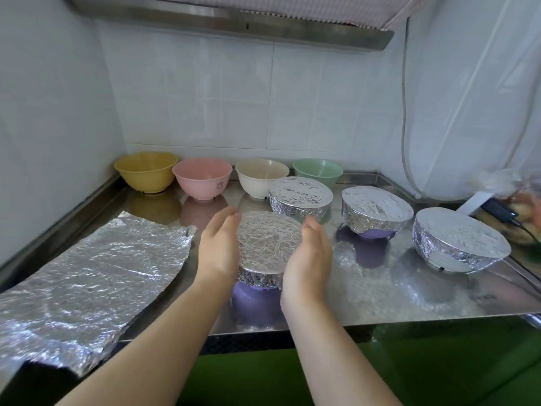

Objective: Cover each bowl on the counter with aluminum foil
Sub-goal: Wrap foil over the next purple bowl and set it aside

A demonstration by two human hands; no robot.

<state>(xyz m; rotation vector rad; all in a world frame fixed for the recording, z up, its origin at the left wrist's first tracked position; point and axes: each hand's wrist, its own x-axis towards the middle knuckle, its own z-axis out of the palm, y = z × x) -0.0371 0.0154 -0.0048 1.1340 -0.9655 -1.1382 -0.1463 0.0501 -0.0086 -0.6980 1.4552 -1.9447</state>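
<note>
**Foil cap between two open palms**

While the foil-capped purple bowl (257, 259) sits near the counter's (380, 288) front edge, left hand (219, 247) and right hand (307, 256) flank it, each grip open, flat-palmed, holding nothing; whether they touch is unclear. Both hands are equally near.

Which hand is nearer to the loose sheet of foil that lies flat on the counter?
The left hand. It is just right of the foil sheet, between the sheet and the purple bowl. The right hand is on the bowl's far side from the sheet.
</note>
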